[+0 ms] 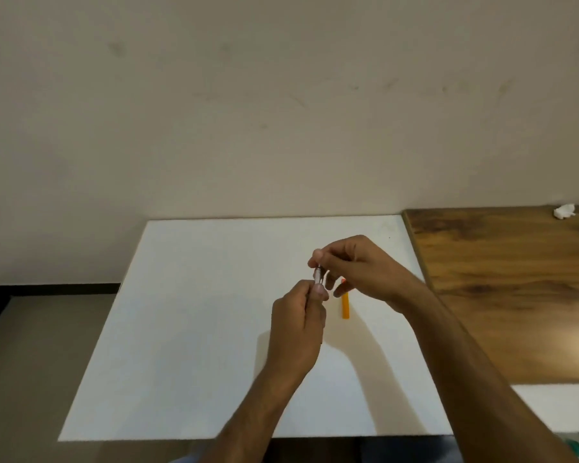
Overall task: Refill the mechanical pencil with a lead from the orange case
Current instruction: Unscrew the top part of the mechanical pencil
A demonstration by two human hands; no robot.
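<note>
The left hand (298, 325) grips a slim, clear plastic mechanical pencil (317, 275) upright, while the right hand (355, 265) pinches its top end. Whether a lead is held is too small to tell. Steady, straight alignment seems best, near the flat orange plastic lead case (345, 306).

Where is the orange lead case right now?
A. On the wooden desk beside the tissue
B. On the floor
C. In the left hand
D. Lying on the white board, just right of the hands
D: the orange case lies flat on the white board, partly under the right hand, while the left hand grips the mechanical pencil.
</note>
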